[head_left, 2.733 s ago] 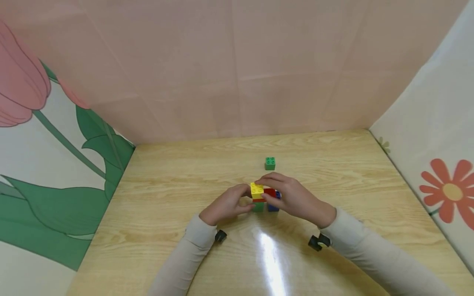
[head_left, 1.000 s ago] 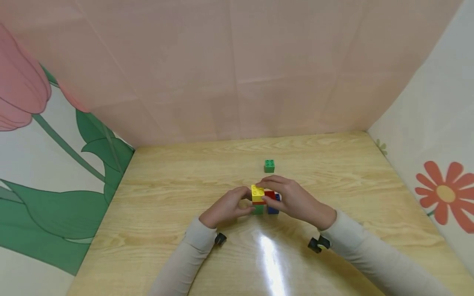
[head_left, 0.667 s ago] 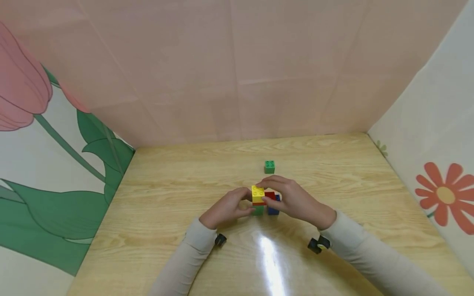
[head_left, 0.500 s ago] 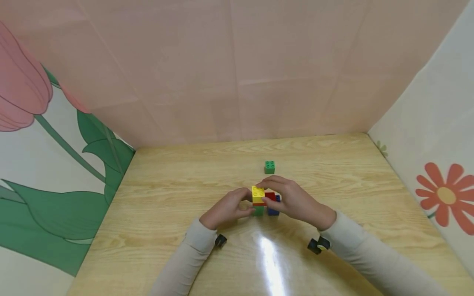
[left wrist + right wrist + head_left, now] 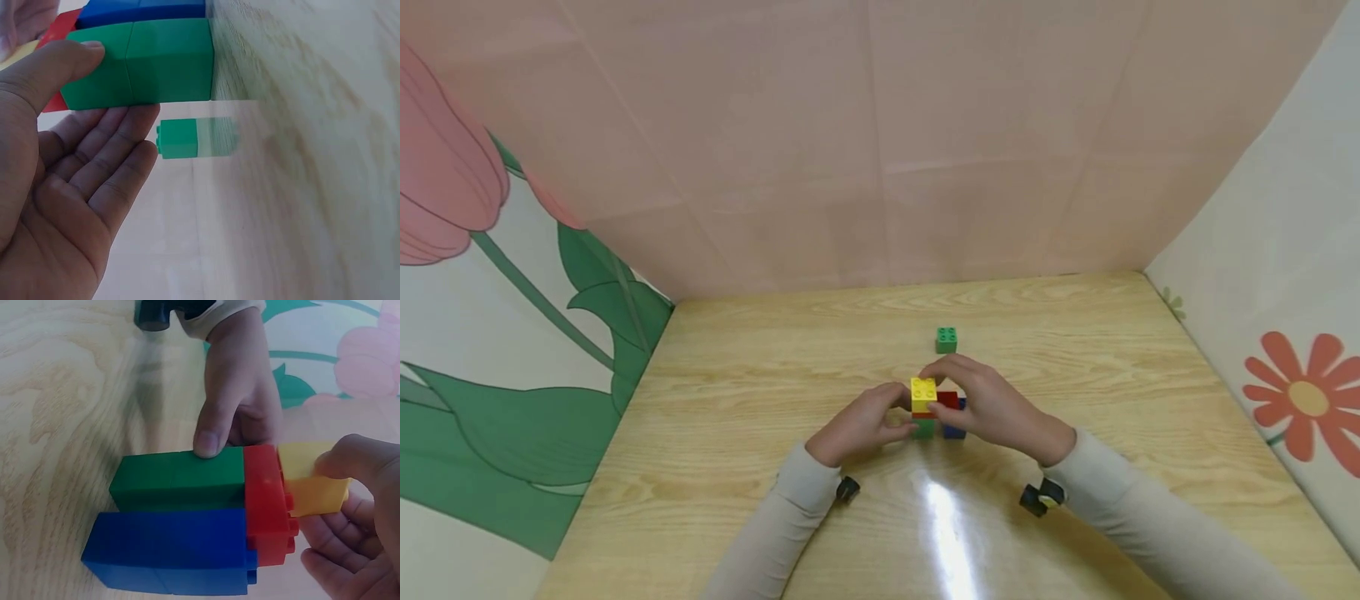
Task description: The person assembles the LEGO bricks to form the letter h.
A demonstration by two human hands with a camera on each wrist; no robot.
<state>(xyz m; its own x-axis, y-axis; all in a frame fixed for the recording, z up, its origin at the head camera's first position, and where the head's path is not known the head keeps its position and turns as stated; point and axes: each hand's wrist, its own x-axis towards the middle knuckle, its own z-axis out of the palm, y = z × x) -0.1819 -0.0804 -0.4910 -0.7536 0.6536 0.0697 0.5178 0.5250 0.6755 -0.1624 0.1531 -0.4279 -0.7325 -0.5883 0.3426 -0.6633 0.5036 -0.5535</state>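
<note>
A toy-brick structure stands on the table. Two green bricks, one above the other, and a blue pair stand side by side as legs. A red brick bridges their tops, and a yellow brick sits over its left end. My left hand holds the green leg, thumb on its near face and fingers behind it. With thumb and fingers, my right hand pinches the yellow brick, which is right at the red one's studs in the right wrist view.
A single green brick stands on the wooden table behind the structure. Black wrist devices hang beneath both sleeves, close to the tabletop. A pink cloth wall rises at the table's far edge, with printed walls at the sides.
Both hands stay around the structure. The right thumb and fingers have shifted slightly left on the yellow brick, which now looks squarer above the red one. The view has tilted slightly.
</note>
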